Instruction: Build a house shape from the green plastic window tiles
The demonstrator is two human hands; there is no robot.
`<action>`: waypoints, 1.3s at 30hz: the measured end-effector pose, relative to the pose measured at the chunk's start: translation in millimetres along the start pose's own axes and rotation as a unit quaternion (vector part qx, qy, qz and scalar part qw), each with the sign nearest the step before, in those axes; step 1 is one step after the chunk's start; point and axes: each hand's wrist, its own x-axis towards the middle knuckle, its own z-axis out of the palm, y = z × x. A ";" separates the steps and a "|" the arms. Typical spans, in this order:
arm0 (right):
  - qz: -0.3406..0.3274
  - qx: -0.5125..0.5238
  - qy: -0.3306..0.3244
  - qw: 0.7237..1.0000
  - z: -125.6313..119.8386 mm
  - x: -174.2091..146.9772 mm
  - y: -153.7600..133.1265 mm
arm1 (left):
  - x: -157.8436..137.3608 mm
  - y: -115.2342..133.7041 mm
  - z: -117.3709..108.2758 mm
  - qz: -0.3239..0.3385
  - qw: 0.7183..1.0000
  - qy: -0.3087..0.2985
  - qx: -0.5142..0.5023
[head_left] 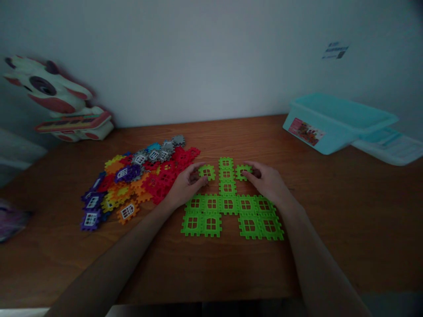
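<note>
My left grip [185,185] is clamped on the left green tile [207,172], my right grip [269,181] on the right green tile [243,171]; both flank, just beside, the column of joined green tiles [228,204] lying on the surface [198,273].

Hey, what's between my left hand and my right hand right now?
Head view: between your left hand and right hand lies the green column, flanked by the left tile and right tile they pinch.
</note>
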 end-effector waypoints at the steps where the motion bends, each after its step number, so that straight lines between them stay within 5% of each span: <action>1: -0.006 -0.002 -0.001 1.000 0.6 0.3 0.6 | 3.9 2.1 0.9 -0.007 1.000 0.001 -0.011; 15: -0.018 -0.031 0.013 0.999 8.0 0.3 0.2 | 18.5 -0.9 11.6 0.040 0.997 0.003 0.061; 22: -0.029 -0.063 0.026 0.997 12.4 -4.0 -2.6 | 17.5 -3.8 15.3 0.159 0.958 0.043 0.233; 39: -0.023 -0.063 0.039 0.997 16.8 -5.2 -3.7 | 17.2 -4.7 18.9 0.165 0.937 0.071 0.300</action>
